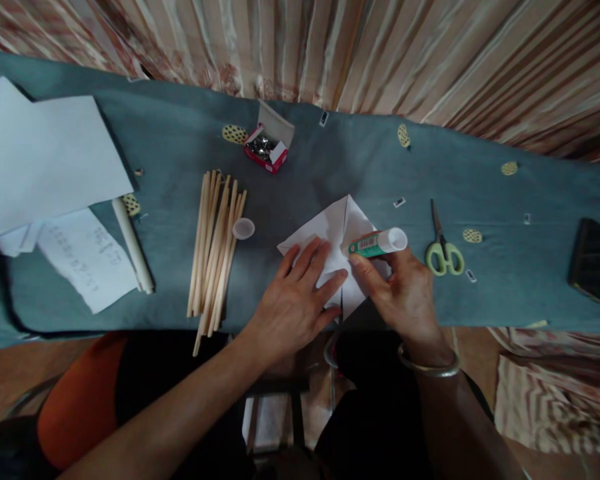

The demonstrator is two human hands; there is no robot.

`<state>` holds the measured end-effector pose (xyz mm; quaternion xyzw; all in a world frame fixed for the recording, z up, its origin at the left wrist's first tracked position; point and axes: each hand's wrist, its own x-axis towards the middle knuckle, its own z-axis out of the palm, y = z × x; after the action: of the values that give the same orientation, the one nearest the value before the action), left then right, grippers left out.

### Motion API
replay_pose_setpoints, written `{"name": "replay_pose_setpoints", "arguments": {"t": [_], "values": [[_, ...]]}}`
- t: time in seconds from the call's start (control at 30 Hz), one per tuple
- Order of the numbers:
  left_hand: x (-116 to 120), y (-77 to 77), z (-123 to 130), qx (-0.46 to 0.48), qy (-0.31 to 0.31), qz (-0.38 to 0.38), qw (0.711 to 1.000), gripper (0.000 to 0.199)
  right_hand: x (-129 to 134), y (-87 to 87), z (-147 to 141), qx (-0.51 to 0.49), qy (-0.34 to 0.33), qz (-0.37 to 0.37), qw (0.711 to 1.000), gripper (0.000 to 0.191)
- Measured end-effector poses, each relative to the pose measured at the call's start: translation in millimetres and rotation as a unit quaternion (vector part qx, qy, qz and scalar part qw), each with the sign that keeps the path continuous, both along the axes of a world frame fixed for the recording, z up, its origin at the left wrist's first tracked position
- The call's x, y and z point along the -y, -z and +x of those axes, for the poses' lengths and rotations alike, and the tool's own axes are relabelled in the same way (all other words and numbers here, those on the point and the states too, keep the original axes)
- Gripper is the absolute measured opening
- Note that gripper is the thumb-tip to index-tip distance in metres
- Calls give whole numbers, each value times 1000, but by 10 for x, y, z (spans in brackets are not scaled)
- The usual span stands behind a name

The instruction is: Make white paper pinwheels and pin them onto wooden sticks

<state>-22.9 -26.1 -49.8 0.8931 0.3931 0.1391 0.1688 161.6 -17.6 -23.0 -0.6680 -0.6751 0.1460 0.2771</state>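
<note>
A white sheet of paper [325, 223] with cuts running in from its corners lies near the table's front edge. My left hand [297, 293] presses flat on its left part, fingers spread. In my right hand [403, 287] is a glue stick [375, 243] with a green label, its white base tilted up to the right. The glue stick's tip points down at the middle of the paper. A small whitish cap [243, 229] rests left of the paper, beside a bundle of wooden sticks [215, 247].
Green-handled scissors [444, 253] lie to the right, with a black phone [593, 260] farther off. Behind the sticks stands an opened red box [267, 150] of small metal pieces. White sheets [55, 153] and a rolled tube [133, 247] are at the left. A curtain [300, 53] hangs along the back.
</note>
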Motion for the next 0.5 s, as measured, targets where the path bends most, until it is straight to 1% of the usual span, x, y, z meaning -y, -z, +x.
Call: {"name": "replay_pose_setpoints", "arguments": {"t": [0.27, 0.5], "values": [[5, -1, 3, 4, -3, -7, 1000, 57, -35, 4, -53, -4, -1, 0, 1000, 24], [-2, -10, 9, 3, -4, -12, 1000, 58, -57, -5, -92, -12, -5, -10, 1000, 25]]}}
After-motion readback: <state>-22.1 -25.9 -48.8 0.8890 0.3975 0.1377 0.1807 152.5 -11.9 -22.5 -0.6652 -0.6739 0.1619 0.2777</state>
